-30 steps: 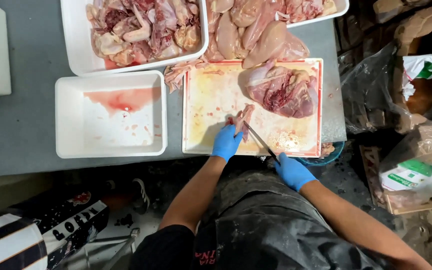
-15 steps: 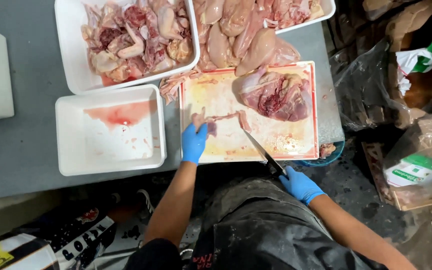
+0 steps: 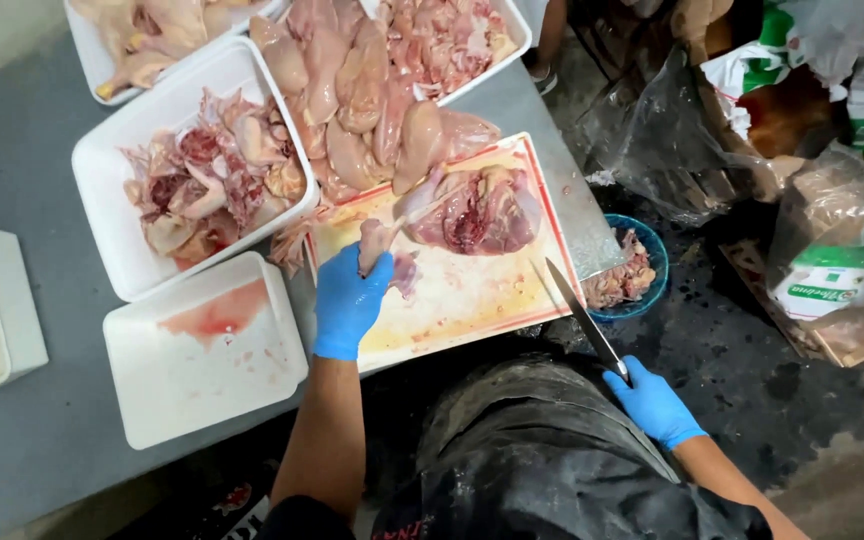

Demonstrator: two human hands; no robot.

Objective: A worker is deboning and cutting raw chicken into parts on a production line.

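My left hand (image 3: 348, 300), in a blue glove, grips a small cut piece of raw chicken (image 3: 376, 240) just above the yellowish cutting board (image 3: 452, 300). An opened chicken carcass (image 3: 477, 208) lies on the far part of the board. My right hand (image 3: 652, 402), also blue-gloved, holds a long knife (image 3: 580, 312) by its handle, off the board's near right corner, blade pointing up toward the board's right edge.
A white tray with pink juice (image 3: 202, 350) sits left of the board. Behind it, a white tray of cut chicken pieces (image 3: 214, 180). A tray of whole skinned chickens (image 3: 372, 80) lies further back. A blue bowl of scraps (image 3: 628, 276) sits low at the right, plastic bags (image 3: 812, 150) beyond.
My left hand has lifted the cut piece off the board and moved it left. My right hand has drawn the knife back to the right, away from the meat. The view has tilted.
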